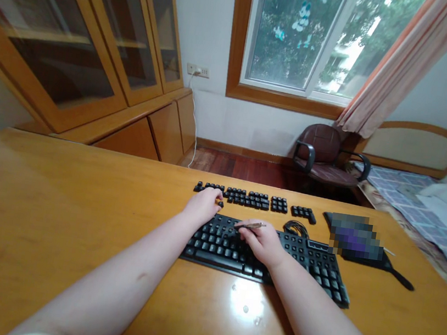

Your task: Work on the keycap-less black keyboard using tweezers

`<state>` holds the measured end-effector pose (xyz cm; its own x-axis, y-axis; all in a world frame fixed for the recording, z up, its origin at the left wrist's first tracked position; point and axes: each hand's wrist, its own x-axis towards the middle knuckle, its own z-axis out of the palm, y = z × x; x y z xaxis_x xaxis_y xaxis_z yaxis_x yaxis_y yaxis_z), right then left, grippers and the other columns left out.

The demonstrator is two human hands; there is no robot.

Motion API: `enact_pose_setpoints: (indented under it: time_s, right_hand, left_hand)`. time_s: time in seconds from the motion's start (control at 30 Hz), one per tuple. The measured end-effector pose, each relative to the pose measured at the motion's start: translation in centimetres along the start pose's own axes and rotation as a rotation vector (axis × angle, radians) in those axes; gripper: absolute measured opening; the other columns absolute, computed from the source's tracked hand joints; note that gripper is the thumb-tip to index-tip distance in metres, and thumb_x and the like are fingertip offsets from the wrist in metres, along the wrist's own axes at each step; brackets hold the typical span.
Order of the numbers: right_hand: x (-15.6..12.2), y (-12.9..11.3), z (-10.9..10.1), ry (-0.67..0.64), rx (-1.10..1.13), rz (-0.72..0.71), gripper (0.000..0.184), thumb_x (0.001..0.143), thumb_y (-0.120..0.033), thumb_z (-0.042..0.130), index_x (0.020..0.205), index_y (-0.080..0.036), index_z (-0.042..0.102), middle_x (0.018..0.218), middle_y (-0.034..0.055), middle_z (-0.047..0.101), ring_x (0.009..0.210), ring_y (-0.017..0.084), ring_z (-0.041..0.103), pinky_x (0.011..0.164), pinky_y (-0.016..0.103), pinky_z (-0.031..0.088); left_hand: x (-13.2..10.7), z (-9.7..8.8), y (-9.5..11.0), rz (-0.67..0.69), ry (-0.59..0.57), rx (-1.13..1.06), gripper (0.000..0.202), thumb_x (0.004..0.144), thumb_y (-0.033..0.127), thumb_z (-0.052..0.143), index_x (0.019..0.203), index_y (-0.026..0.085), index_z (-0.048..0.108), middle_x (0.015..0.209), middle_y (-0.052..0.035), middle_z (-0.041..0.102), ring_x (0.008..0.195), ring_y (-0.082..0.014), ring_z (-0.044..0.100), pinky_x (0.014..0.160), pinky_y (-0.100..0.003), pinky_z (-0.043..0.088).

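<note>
A black keyboard (212,246) lies on the wooden desk. Its lower rows and right-hand block still carry keycaps, while the upper part shows bare switches. My left hand (202,207) is at the keyboard's upper left, fingers closed around a small black keycap (220,204). Over the middle of the keyboard, my right hand (261,243) grips a slim pen-like tool (256,225) with a silvery end and a dark tip; its exact kind is unclear. Loose black keycaps (258,200) stand in rows behind the keyboard, partly covered by my left hand.
A coiled black cable (296,229) sits behind the keyboard. To the right lies a dark, partly blurred pouch-like item (364,259) with a strap. Beyond the wooden desk (55,210) are a glass-door cabinet (131,55), an armchair (320,148) and a bed (403,187).
</note>
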<state>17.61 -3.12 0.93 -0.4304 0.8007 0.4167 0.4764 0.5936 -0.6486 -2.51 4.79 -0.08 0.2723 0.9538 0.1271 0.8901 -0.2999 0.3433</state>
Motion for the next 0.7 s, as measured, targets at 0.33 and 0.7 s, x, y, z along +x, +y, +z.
enact_pose_setpoints:
  time_s: [0.33, 0.7]
  right_hand:
    - [0.02, 0.01, 0.06, 0.005, 0.011, 0.014, 0.025, 0.089, -0.028, 0.045, 0.089, -0.018, 0.068, 0.071, 0.0048, 0.068, 0.064, 0.015, 0.063, 0.064, 0.027, 0.051]
    - [-0.02, 0.06, 0.08, -0.014, -0.005, 0.040, 0.024, 0.088, -0.029, 0.046, 0.091, -0.018, 0.068, 0.072, 0.0049, 0.068, 0.064, 0.015, 0.064, 0.064, 0.027, 0.052]
  left_hand:
    - [0.02, 0.04, 0.02, 0.026, -0.013, 0.054, 0.013, 0.078, 0.024, 0.054, 0.085, 0.024, 0.066, 0.093, -0.0037, 0.062, 0.085, -0.0203, 0.060, 0.074, -0.028, 0.045]
    - [0.56, 0.53, 0.29, -0.020, 0.011, 0.083, 0.021, 0.081, 0.022, 0.049, 0.093, 0.025, 0.067, 0.098, -0.0046, 0.063, 0.088, -0.0198, 0.059, 0.076, -0.028, 0.046]
